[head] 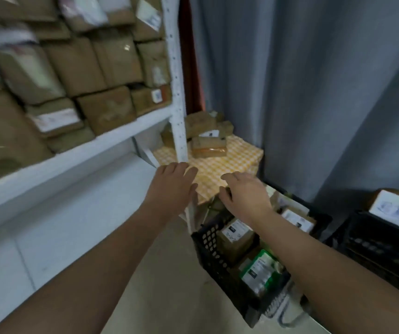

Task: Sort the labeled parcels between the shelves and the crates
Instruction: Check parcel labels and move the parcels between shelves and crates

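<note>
L hand empty nr shelf post | R hand empty over crate

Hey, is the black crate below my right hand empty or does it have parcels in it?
Not empty. The black crate holds several labeled parcels, among them a brown box and a green-and-white packet.

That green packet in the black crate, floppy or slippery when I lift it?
The green packet looks like a glossy pouch, so probably soft and a bit slippery. It lies tilted in the crate, so it may sag when lifted.
</note>
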Demonstrator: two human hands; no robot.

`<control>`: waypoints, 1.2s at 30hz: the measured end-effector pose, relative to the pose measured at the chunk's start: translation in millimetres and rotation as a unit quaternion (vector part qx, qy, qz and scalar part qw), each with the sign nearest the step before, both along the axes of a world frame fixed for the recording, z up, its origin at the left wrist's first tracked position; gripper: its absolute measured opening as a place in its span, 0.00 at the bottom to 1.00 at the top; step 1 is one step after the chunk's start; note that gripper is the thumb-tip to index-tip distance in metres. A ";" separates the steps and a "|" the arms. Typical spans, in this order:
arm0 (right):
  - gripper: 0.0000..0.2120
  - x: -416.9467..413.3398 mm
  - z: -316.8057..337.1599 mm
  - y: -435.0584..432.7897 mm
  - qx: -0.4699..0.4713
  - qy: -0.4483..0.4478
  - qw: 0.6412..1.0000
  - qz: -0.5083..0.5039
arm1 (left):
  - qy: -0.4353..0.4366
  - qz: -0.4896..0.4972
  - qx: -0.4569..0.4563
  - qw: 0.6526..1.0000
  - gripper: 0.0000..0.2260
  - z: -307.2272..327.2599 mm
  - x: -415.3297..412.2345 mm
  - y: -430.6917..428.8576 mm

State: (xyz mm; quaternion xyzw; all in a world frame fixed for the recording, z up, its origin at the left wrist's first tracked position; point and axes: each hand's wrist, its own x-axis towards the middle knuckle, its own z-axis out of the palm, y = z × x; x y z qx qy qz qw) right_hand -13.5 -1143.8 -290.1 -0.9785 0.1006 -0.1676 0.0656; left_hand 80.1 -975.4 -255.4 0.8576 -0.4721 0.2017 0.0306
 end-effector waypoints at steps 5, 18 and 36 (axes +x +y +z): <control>0.17 39.0 48.4 97.3 0.003 -0.061 0.996 0.062 | -0.041 0.086 -0.020 0.995 0.15 39.1 12.9 107.9; 0.13 96.2 128.9 436.6 0.049 -0.177 0.951 0.250 | -0.101 0.272 -0.027 0.956 0.13 108.2 -10.6 452.2; 0.14 140.4 141.4 630.1 0.136 -0.151 0.917 0.344 | -0.134 0.440 0.040 0.887 0.34 110.3 40.4 667.0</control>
